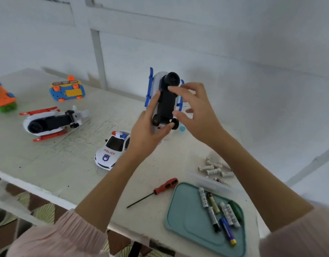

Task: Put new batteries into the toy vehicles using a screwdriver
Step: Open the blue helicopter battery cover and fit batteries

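My left hand [147, 127] grips a white toy helicopter with blue skids [165, 97], held above the table with its black underside facing me. My right hand [195, 108] is at the toy's right side, its fingertips touching the black underside near the top and near the rear wheel. A red-handled screwdriver [156, 191] lies on the table in front of me. A teal tray [189, 219] holds several batteries [221, 210]. More white batteries [213, 167] lie loose on the table behind the tray.
A white police car [112, 149] stands left of my left arm. A red-skid helicopter [50, 121] lies upside down at left. A blue and yellow toy car [67, 89] lies upside down behind it, an orange and green toy [2, 99] at the far left edge. The white table [58, 164] meets a wall.
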### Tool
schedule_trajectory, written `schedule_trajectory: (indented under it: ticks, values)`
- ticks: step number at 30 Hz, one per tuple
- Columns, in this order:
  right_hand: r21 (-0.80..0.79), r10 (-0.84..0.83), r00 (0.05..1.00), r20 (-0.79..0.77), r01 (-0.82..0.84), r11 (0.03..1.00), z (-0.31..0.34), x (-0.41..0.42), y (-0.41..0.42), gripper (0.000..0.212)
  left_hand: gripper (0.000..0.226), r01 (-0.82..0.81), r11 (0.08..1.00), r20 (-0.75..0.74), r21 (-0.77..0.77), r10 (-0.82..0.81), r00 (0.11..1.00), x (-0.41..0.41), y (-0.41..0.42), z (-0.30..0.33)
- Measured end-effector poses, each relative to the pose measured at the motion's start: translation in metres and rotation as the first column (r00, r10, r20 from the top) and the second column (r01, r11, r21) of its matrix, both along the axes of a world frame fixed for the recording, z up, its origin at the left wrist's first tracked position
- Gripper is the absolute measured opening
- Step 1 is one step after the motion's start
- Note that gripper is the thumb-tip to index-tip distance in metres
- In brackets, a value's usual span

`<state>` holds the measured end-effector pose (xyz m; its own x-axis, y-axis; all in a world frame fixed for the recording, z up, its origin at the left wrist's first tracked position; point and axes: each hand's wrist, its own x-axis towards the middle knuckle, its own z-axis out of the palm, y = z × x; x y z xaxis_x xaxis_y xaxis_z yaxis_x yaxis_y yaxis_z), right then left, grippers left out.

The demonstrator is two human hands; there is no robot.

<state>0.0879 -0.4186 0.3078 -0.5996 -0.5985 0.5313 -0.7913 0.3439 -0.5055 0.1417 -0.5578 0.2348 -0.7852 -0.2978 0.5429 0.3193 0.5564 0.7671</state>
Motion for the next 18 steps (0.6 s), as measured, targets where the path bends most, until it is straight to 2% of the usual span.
schedule_trajectory:
  ticks: [4, 8, 12, 18]
  values:
    - [-0.101, 0.07, 0.994, 0.085, -0.061, 0.993, 0.011, -0.009, -0.023, 0.052, 0.081, -0.091, 0.983, -0.032, -0.16, 0.087, 0.996, -0.003, -0.021, 0.021]
    - [-0.197, 0.091, 0.974, 0.207, -0.05, 0.979, 0.018, -0.018, -0.048, 0.061, 0.081, -0.157, 0.92, -0.034, -0.359, 0.155, 0.987, -0.011, -0.055, 0.032]
    - [-0.284, 0.102, 0.962, 0.252, -0.027, 0.958, 0.018, -0.028, -0.077, 0.072, 0.08, -0.145, 0.846, -0.013, -0.513, 0.161, 0.987, -0.022, -0.098, 0.037]
    - [-0.354, 0.112, 0.864, 0.491, 0.08, 0.932, 0.015, -0.048, -0.122, 0.07, 0.071, -0.134, 0.718, -0.061, -0.683, 0.126, 0.99, -0.039, -0.156, 0.036]
